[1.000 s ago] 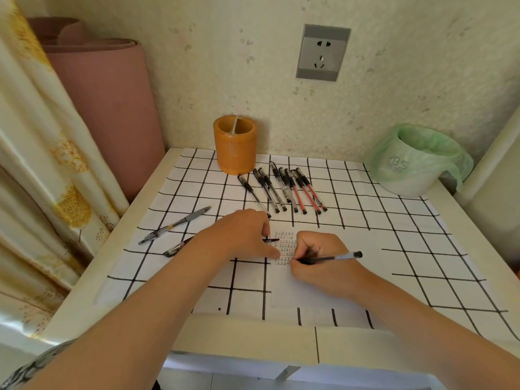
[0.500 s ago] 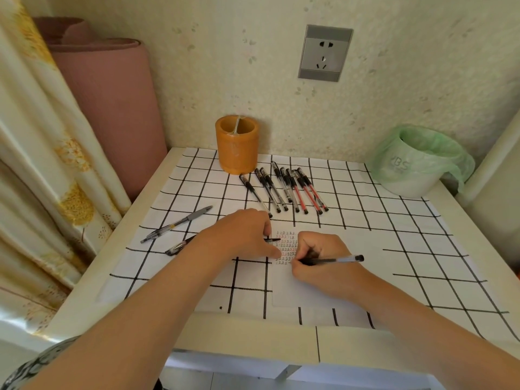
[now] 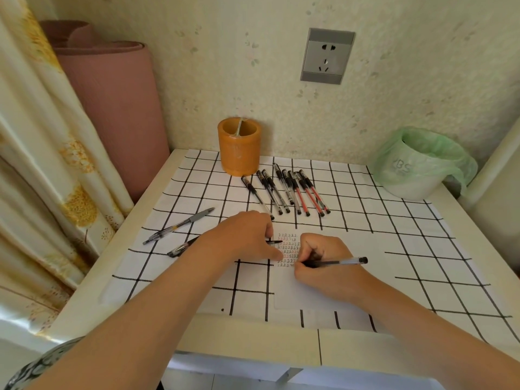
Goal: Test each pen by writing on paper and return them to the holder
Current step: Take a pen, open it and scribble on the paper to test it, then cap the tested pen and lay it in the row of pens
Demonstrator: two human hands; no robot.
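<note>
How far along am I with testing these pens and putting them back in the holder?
Done: rows of black and red marks on the paper suggest several pens tried. In hand: the right hand writes with a black pen while the left hand steadies the sheet. Left: the row of pens and two pens further left lie outside the orange holder.

Faint grey letters, seemingly "YBS", show through the thin green bag on the side of the round white plastic bin (image 3: 402,170); the 1st letter is uncertain. Small handwritten characters, most resembling 正, stand in short rows of black and red ink on the white sheet of paper (image 3: 323,294). The print on the barrels of the clear plastic pens (image 3: 284,190) lying in a row is too small to read.
</note>
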